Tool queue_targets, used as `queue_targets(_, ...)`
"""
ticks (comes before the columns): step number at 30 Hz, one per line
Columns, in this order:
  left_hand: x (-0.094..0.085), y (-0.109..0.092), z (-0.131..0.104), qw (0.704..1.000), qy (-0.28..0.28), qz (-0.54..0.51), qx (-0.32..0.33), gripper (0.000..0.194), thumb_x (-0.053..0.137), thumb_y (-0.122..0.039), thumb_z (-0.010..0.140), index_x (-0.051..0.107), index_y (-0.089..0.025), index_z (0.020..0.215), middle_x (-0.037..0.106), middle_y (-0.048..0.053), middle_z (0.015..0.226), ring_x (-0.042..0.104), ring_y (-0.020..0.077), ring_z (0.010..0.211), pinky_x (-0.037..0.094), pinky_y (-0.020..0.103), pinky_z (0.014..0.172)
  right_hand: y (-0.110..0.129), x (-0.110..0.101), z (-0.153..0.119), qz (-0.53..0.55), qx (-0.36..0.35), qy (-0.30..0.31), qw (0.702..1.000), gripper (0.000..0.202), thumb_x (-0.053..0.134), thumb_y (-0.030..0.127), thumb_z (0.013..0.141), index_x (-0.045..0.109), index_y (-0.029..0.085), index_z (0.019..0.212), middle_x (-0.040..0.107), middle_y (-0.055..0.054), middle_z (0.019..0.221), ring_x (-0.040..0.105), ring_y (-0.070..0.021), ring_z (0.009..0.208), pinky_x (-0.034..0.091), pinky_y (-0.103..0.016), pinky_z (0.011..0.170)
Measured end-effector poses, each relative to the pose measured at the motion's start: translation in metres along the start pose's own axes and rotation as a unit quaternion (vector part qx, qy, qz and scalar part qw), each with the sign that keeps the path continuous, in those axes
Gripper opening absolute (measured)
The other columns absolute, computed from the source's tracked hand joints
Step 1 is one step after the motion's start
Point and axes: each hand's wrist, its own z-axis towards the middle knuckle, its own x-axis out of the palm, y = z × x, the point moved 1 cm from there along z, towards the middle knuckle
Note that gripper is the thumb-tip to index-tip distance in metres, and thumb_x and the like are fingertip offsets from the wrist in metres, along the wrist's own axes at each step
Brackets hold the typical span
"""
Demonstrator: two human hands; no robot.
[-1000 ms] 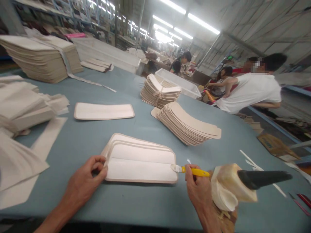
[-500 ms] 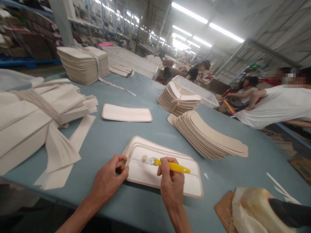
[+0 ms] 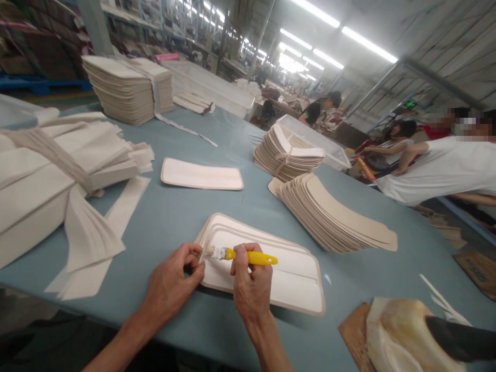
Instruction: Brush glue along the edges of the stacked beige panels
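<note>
My right hand is closed around the yellow handle of a brush. The brush's bristles point left and rest at the left end of the top piece in a small stack of white panels with beige borders. My left hand pinches the left edge of that stack, thumb and fingers pressed on it. A single bordered panel lies apart behind the stack. A fanned pile of beige pieces sits to the right.
Tied bundles stand at the left, back left and back centre. A pale container with a dark handle is at the front right. Clear bins and several people are beyond the table.
My right hand has moved left with the brush, bringing the bristles from the panel's middle to its left end. My left hand keeps its grip on the edge.
</note>
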Motion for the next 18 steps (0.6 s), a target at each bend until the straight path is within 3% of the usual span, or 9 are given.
queue_targets(3, 0.001, 0.001, 0.001, 1.0, -0.008, 0.013, 0.009, 0.029, 0.047, -0.046, 0.083, 0.056, -0.027, 0.104, 0.074, -0.004, 0.079, 0.071, 0.0231, 0.085, 0.046, 0.034, 0.076, -0.005, -0.003, 0.007, -0.025, -0.009, -0.005, 1.0, 0.035, 0.049, 0.052, 0.1, 0.06, 0.022, 0.083, 0.057, 0.005, 0.055, 0.053, -0.0138, 0.047, 0.039, -0.025, 0.05)
queue_targets(7, 0.001, 0.004, 0.002, 0.999, -0.014, 0.025, 0.015, 0.028, 0.048, -0.047, 0.082, 0.058, -0.027, 0.1, 0.077, -0.002, 0.085, 0.071, 0.0228, 0.085, 0.047, 0.034, 0.077, -0.007, -0.012, 0.011, -0.045, 0.0, -0.062, 0.997, 0.035, 0.05, 0.052, 0.099, 0.06, 0.022, 0.083, 0.054, 0.006, 0.052, 0.052, -0.0139, 0.046, 0.037, -0.026, 0.049)
queue_targets(12, 0.001, 0.005, 0.003, 1.0, -0.016, 0.019, 0.01, 0.036, 0.05, -0.052, 0.08, 0.059, -0.027, 0.104, 0.075, -0.003, 0.077, 0.072, 0.0233, 0.079, 0.049, 0.033, 0.073, -0.009, -0.018, 0.011, -0.032, 0.004, -0.035, 0.999, 0.038, 0.047, 0.055, 0.101, 0.059, 0.023, 0.084, 0.056, 0.005, 0.056, 0.052, -0.014, 0.048, 0.038, -0.026, 0.05)
queue_targets(18, 0.001, 0.011, 0.007, 0.999, -0.017, 0.044, 0.003, 0.042, 0.051, -0.06, 0.079, 0.061, -0.029, 0.105, 0.078, -0.003, 0.083, 0.074, 0.0239, 0.082, 0.052, 0.033, 0.073, -0.012, -0.035, 0.012, -0.032, 0.02, -0.085, 0.996, 0.035, 0.052, 0.054, 0.098, 0.059, 0.023, 0.083, 0.055, 0.005, 0.056, 0.051, -0.0144, 0.049, 0.039, -0.026, 0.053)
